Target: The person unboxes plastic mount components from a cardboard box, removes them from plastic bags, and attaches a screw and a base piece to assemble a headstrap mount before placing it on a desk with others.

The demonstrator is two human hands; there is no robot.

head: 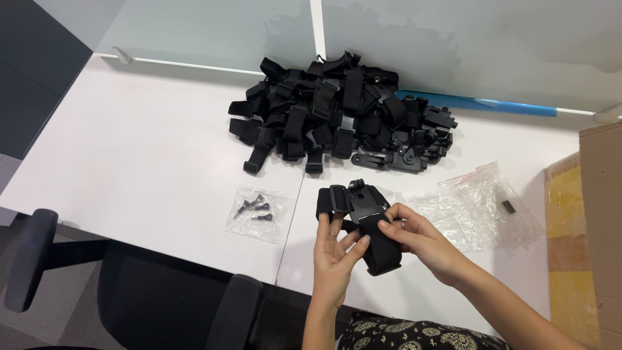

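head view over a white desk (149,155): a small clear bag (258,212) holding black screws lies left of the hands, crumpled clear zip bags (479,204) lie to the right, and a brown cardboard box (593,240) stands at the right edge. left hand (334,249), fingers partly spread, touches a black strap mount (363,220) from below; right hand (421,240) pinches the strap with curled fingers. both hold it just above the desk's near edge, before a pile of black straps (340,116).

black strap mount (363,220), folded, held
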